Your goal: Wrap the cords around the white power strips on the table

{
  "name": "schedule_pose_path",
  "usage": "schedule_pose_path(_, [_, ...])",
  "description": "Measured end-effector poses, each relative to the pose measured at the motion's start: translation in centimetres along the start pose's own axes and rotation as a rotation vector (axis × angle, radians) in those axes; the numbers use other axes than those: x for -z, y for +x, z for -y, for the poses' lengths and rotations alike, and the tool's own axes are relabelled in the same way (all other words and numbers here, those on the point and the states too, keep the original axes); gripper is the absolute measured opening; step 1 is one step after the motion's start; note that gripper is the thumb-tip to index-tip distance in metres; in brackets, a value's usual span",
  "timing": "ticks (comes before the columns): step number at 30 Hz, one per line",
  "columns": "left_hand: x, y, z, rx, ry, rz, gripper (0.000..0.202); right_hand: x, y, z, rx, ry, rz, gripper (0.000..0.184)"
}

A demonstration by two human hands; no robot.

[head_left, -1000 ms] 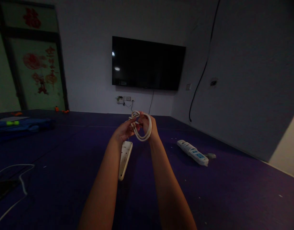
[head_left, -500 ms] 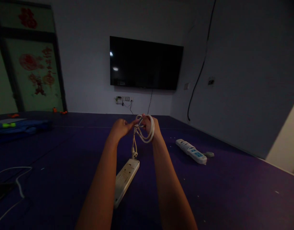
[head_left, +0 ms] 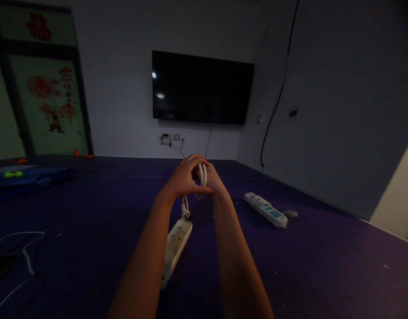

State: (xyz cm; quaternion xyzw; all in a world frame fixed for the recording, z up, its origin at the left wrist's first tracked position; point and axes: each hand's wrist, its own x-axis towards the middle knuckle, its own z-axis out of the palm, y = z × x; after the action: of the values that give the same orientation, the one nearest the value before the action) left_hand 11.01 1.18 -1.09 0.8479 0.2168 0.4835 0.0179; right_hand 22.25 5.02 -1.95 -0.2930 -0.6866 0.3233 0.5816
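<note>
White power strip [head_left: 178, 243] lies aslant, far end just below the hands, which presumably keeps the white cord [head_left: 203, 174] slack; left hand [head_left: 184, 178] arches around the looped cord, thumb and fingers spread, probably to span the turns; whether it grips cannot be told; right hand [head_left: 213, 178], fingers mostly hidden, grasps the raised loops, likely to hold them together; wrapped power strip [head_left: 266, 211] lies apart, its lead wound round it, apparently for compactness.
</note>
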Motion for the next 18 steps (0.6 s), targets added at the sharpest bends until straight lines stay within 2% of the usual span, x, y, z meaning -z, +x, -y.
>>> schedule_pose_path(2, [0.2,-0.1,0.3,-0.011,-0.013,-0.027,0.071,-0.1,-0.3,0.4,-0.019,0.085,0.045,0.020])
schedule_pose_path(8, [0.0,-0.5,1.5,0.009,-0.077,-0.104,0.069,0.4,-1.3,1.8,-0.009,0.132,0.207,0.007])
schedule_pose_path(11, [-0.2,-0.8,2.5,0.049,-0.055,-0.175,0.066,0.6,-1.6,2.2,0.030,0.121,0.273,0.012])
schedule_pose_path(14, [-0.3,-1.0,3.4,0.077,-0.048,-0.242,0.067,0.2,-1.5,2.4,0.102,0.051,0.216,0.028])
schedule_pose_path(18, [-0.4,-1.1,4.0,0.134,-0.084,-0.362,0.064,-1.2,-1.2,2.6,0.140,-0.040,0.012,0.053])
